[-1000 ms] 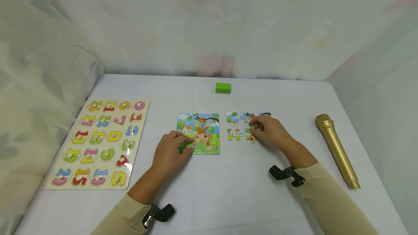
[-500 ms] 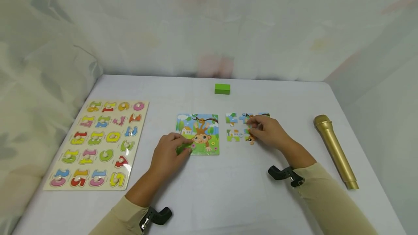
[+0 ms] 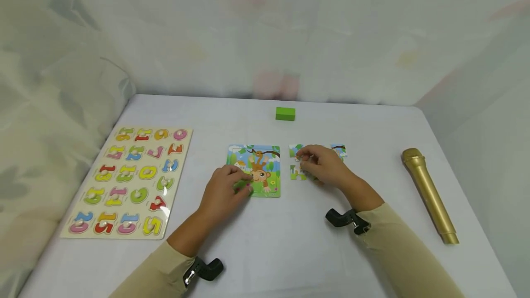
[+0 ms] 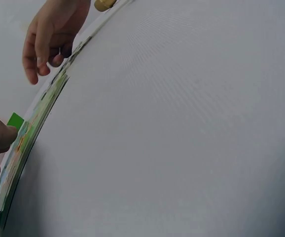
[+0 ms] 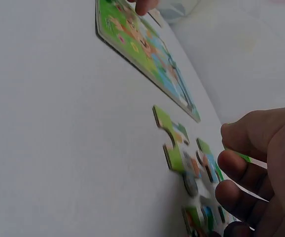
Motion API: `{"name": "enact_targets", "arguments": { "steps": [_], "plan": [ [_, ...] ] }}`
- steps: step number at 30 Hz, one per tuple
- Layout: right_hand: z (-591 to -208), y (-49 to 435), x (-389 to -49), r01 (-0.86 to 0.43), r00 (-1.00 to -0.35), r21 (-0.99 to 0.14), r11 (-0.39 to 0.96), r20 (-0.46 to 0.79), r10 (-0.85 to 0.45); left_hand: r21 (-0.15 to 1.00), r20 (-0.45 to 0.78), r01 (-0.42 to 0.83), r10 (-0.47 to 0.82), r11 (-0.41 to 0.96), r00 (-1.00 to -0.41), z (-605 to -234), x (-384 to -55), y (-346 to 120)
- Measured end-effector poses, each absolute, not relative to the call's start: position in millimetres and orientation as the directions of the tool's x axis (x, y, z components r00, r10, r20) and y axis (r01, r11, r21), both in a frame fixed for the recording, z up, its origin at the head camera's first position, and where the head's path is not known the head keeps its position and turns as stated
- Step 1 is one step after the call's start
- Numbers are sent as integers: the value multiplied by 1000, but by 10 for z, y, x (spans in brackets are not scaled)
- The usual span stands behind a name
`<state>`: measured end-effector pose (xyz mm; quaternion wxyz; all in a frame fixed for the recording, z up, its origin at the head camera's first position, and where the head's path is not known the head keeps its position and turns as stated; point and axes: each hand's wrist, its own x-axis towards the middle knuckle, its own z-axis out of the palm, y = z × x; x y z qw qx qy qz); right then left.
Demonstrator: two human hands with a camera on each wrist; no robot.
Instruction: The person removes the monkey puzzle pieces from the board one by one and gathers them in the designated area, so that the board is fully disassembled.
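A square monkey puzzle board lies in the middle of the table. My left hand rests on its left part, with index finger and thumb touching the picture. To the right of the board are several loose jigsaw pieces, spread in rows. Over them hovers my right hand, partly covering the middle ones. In the right wrist view its thumb and fingers are apart, with no piece seen between them, above a house-printed jigsaw piece. The left wrist view shows my right hand with fingers hanging loosely.
A wooden number board with knobbed numerals lies at the left. A green block sits near the back edge. At the right lies a gold microphone. A curtain hangs behind the white tablecloth.
My right hand has moved left, from the middle pieces toward the left column, uncovering the top right piece. My left hand stays on the board; the head view has shifted slightly.
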<state>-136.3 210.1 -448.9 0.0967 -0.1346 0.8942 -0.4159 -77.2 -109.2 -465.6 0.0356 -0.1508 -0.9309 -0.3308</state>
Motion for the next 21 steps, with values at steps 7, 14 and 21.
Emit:
{"name": "enact_targets", "arguments": {
  "steps": [7,14,21],
  "plan": [
    [-4455,1863,-1428,-235,-923,-756,611,-23,-384,588,154,333,302,737,-941,-4645,-802,-981],
    [-4416,1622,-1505,-288,-894,-756,587,-8,-449,560,169,368,333,742,-928,-4663,-818,-920],
    [-4405,1440,-1577,-280,-872,-741,611,-70,-485,539,177,382,343,751,-923,-4662,-813,-904]
  ]
}}
